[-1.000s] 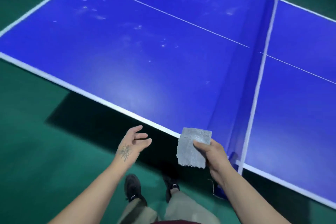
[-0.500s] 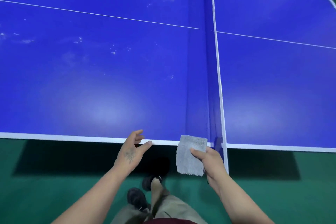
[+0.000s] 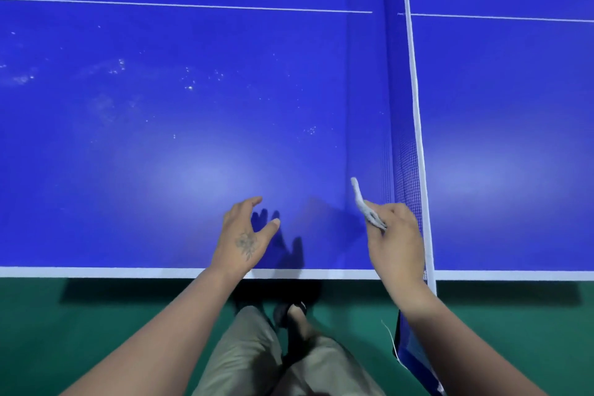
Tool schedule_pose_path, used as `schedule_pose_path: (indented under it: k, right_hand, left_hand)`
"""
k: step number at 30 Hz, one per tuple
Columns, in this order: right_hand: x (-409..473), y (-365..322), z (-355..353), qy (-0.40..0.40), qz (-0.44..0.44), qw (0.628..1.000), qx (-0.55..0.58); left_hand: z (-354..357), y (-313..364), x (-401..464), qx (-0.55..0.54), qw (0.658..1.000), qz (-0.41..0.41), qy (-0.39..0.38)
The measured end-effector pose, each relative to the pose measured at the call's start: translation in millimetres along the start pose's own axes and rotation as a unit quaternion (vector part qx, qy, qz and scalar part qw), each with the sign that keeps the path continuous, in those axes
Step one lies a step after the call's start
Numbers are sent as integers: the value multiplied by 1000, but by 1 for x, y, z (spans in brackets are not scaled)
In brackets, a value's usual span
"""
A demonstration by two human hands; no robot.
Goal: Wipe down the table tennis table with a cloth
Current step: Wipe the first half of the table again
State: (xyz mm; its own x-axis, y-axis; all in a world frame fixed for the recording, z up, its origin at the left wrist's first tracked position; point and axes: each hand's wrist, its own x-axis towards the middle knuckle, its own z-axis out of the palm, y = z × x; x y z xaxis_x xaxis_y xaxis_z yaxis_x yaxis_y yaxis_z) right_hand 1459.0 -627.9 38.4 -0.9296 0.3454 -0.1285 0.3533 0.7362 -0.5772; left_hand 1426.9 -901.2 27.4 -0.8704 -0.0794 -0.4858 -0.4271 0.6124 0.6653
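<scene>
You are at the start of the job: your right hand [image 3: 393,235] is over the near edge of the table [image 3: 160,273], just left of the net [image 3: 405,164], and the cloth [image 3: 361,202] is not yet laid flat on the blue top. It stands edge-on to the camera, pinched between your thumb and curled fingers, with its free end pointing up and away from you. Whether its lower edge touches the surface I cannot tell.

Your left hand [image 3: 244,235] holds nothing. Its fingers are loosely spread and slightly bent above the table, thumb apart from the rest; it casts a shadow on the top, so I judge it to be hovering, not resting.

The next move calls for turning the cloth flat and pressing it down, then sweeping left toward the pale specks [image 3: 189,87] scattered further out (the right half beyond the net looks cleaner, though glare hides much).
</scene>
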Motion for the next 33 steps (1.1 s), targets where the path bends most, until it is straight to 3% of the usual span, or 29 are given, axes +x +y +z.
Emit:
schedule_pose_path:
  k: [2,4,7,10,14,18,23,27,33]
  right_hand:
    - [-7,10,14,-27,-42,996,-78]
    - [-23,21,36,-107,-43,984,-133]
    - [-52,31,64,-179,-46,972,-143]
    - [-60,30,81,-134,-54,983,-112]
    - [-37,30,95,-75,-75,982,-154]
    - [-13,49,105,-90,-70,962,-247]
    - [-7,68,115,-99,-80,956,-265]
    - [23,59,118,-68,-28,963,-260]
    - [143,21,139,31,63,974,-214]
  left_hand:
    - [8,0,12,17,1000,12,-3]
    - [18,-6,22,44,998,34,-9]
    - [30,-18,37,87,994,72,-11]
    - [39,-28,59,116,988,99,6]
    - [41,-27,96,161,973,153,65]
    - [40,-6,141,219,942,214,137]
    - [39,17,206,313,915,201,159]
    - [41,15,227,357,901,190,156]
    - [43,14,231,358,899,187,169]
